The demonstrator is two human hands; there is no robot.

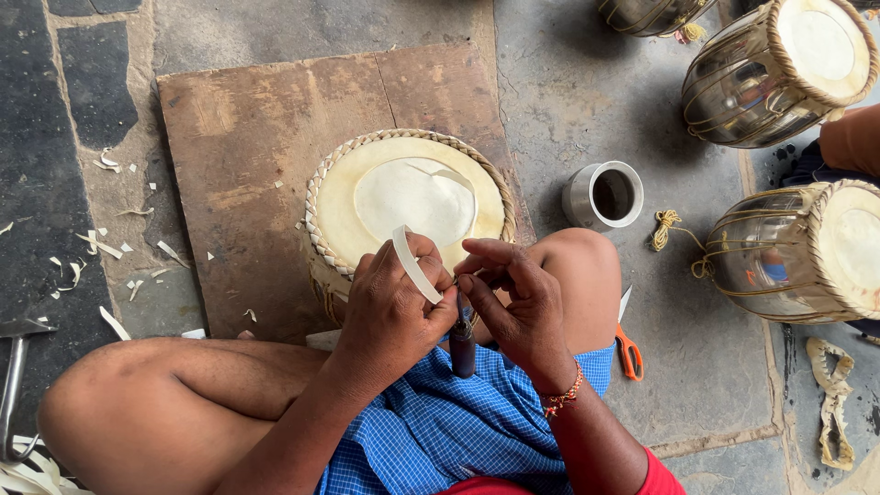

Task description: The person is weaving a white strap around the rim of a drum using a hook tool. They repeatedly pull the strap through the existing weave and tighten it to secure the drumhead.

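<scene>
A drum with a pale skin head and a braided rim stands on a brown board in front of my folded legs. My left hand pinches a pale strip of hide that curls up over the knuckles. My right hand meets it fingertip to fingertip and grips a dark-handled tool that points down between the two hands. A beaded band circles the right wrist.
A metal cup stands right of the drum, with a coil of yellow cord beside it. Orange-handled scissors lie by my right knee. Several metal-bodied drums are at the right. Pale hide scraps litter the stone floor at left.
</scene>
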